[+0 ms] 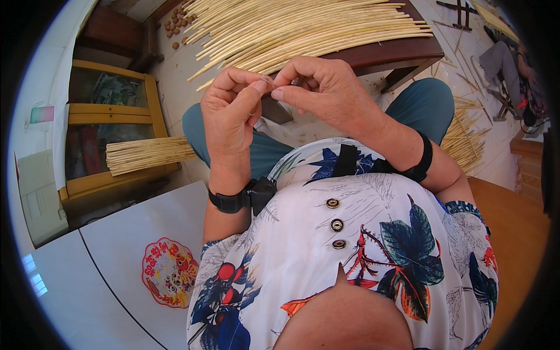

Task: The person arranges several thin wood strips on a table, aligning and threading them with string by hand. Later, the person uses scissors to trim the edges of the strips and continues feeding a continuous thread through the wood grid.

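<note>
My left hand (228,111) and my right hand (332,93) meet above my lap, fingertips almost touching. Each hand is closed in a pinch of thumb and forefinger. From the left fingertips a very thin, needle-like piece (264,79) sticks out toward the right ones. What the right fingertips pinch, if anything, is too small to make out. Just beyond my hands, many long pale-yellow peeled sticks (303,36) lie side by side across a dark brown wooden table (417,51). Neither hand touches them.
A bundle of similar sticks (149,156) lies at the left, by a yellow-framed glass cabinet (156,105). Small brown round things (175,26) lie on the tiled floor. More sticks (465,131) are heaped at the right. Another person's leg (500,63) shows at the far right.
</note>
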### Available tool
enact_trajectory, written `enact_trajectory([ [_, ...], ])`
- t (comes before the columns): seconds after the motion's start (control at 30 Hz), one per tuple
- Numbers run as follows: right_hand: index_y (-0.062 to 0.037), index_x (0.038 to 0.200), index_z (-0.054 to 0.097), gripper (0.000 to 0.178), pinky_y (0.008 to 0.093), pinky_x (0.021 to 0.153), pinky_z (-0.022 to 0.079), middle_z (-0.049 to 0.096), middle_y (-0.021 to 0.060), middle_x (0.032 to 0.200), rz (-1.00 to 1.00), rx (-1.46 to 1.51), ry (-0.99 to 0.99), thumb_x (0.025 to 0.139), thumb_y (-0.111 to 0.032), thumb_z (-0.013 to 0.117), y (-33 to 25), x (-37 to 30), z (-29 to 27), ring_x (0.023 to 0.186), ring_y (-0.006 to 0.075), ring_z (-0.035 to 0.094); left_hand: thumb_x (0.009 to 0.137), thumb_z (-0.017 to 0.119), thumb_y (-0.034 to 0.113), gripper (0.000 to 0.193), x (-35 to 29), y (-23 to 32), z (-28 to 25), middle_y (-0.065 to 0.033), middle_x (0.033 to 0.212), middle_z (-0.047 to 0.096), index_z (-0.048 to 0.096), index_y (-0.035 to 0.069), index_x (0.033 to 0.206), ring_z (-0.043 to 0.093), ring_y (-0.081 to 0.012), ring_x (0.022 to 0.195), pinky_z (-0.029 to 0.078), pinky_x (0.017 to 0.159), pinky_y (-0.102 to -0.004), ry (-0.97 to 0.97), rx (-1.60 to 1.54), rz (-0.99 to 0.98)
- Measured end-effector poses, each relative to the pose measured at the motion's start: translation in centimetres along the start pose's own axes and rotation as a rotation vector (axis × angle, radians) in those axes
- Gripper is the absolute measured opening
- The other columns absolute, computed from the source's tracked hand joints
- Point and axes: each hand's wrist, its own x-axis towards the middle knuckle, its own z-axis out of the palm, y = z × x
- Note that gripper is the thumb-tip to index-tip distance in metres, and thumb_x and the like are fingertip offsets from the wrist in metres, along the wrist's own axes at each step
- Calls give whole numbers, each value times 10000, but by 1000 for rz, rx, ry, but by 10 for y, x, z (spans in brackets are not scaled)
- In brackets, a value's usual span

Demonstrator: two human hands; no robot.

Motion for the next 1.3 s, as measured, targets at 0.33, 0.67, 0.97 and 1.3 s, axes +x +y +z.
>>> enact_trajectory([
  [0.33,-15,872,621,95,151,501,333,537,-46,679,-12,-8,17,818,-89,647,3,0,0,593,-2,430,774,601,-27,38,0,-1,-2,-72,737,629,594,-19,810,406,-18,440,269,376,-149,-26,-7,-44],
  [0.67,-22,854,624,85,154,506,338,542,-47,684,-42,-80,30,808,-86,654,5,-1,0,595,0,431,773,606,-30,52,0,-1,-2,-75,745,636,593,-21,823,400,-16,437,272,378,-145,-43,-14,-38],
  [0.97,-21,829,612,91,158,493,316,525,-64,676,-5,-75,13,788,-82,666,2,0,1,581,-9,405,794,577,14,32,-1,0,-1,-106,751,642,582,-17,803,374,-19,426,264,376,-156,-36,23,-37],
  [1.3,-1,792,603,132,211,490,397,555,15,608,9,-34,68,754,-113,662,3,2,5,548,57,471,787,535,3,42,-1,-3,-6,-158,775,645,543,9,747,382,-32,429,281,382,-165,-7,18,41],
])
